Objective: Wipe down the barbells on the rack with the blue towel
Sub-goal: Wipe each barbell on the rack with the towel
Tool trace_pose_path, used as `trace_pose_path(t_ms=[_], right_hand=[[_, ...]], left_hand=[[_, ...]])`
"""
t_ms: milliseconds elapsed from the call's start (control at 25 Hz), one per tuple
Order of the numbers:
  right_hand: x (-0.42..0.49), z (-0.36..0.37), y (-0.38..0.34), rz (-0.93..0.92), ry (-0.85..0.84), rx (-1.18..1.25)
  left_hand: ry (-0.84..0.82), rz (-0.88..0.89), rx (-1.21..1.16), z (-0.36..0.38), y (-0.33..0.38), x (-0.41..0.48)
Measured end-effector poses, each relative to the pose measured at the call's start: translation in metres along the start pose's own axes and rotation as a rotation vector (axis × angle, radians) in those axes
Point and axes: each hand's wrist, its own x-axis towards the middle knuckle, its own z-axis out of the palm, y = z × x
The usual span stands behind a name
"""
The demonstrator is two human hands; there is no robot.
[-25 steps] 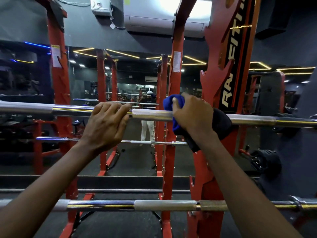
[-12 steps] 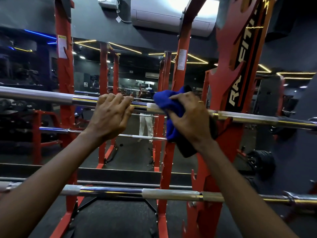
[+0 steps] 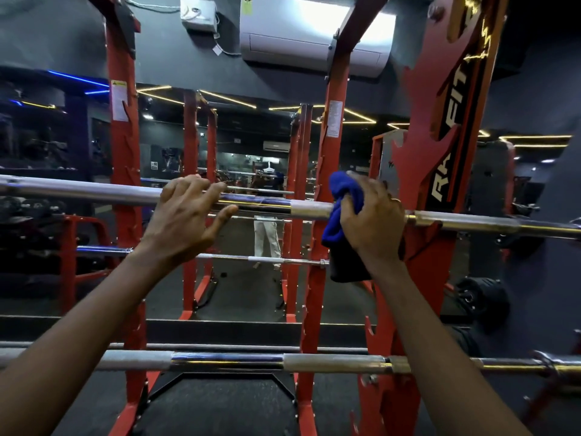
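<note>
A red rack (image 3: 418,184) fills most of the frame, its uprights rising from the bottom edge to the top and a wide red side plate with white lettering standing at the right. Behind it a mirror (image 3: 245,136) spans the centre and reflects more red uprights, yellow ceiling light strips and a standing figure in pale trousers. A white air conditioner (image 3: 314,42) hangs on the dark wall at the upper centre.

The upper barbell (image 3: 94,191) crosses the whole frame at mid height, sloping slightly down toward the right edge. The lower barbell (image 3: 330,363) lies across the lower part of the frame, close to level, with chrome and matte sections along its shaft.

Both bare forearms reach up from the bottom corners. The left hand (image 3: 185,221) sits on the upper barbell left of centre, its fingers hooked over the top of the shaft and the thumb stretched out to the right along the front of the bar. The right hand (image 3: 374,221), right of centre, has its fingers clenched around the blue towel (image 3: 342,196), which is bunched around the upper barbell just in front of the right-hand upright. A darker fold of the cloth hangs below the hand. A thin ring (image 3: 395,200) shows on one finger of the right hand.
</note>
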Motion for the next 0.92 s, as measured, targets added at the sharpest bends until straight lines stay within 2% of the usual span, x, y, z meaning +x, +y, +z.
trace_pose_path(t_ms=[160,280,320,400,480,560,600,680,800,840,920], right_hand=[[-0.019,0.020,-0.056,-0.208,-0.108,-0.057],[-0.015,0.019,-0.060,-0.354,-0.133,-0.048],[-0.012,0.016,-0.052,-0.365,-0.137,-0.043],[-0.002,0.010,-0.031,-0.238,-0.113,-0.015],[0.002,0.011,-0.025,-0.045,0.018,0.018],[-0.005,0.027,-0.049,0.042,0.114,0.025],[-0.010,0.036,-0.069,0.015,0.122,0.045],[-0.024,0.050,-0.105,-0.139,0.036,0.079],[-0.033,0.052,-0.091,-0.387,-0.058,-0.034],[-0.033,0.049,-0.073,-0.405,-0.039,-0.076],[-0.040,0.041,-0.038,-0.323,0.037,-0.096]], left_hand=[[-0.009,0.017,-0.025,0.000,-0.005,-0.005],[-0.035,0.042,-0.055,-0.006,-0.005,-0.006],[-0.033,0.035,-0.051,-0.010,-0.013,-0.008],[-0.018,-0.031,-0.039,-0.018,-0.041,-0.012],[-0.003,-0.069,-0.062,-0.023,-0.070,-0.019],[0.014,-0.055,-0.075,-0.021,-0.083,-0.025],[0.020,-0.056,-0.079,-0.020,-0.082,-0.025],[0.013,-0.076,-0.079,-0.019,-0.078,-0.026],[-0.016,-0.053,-0.030,-0.021,-0.080,-0.028],[-0.028,-0.044,-0.013,-0.022,-0.080,-0.027],[-0.042,-0.042,0.008,-0.023,-0.079,-0.027]])
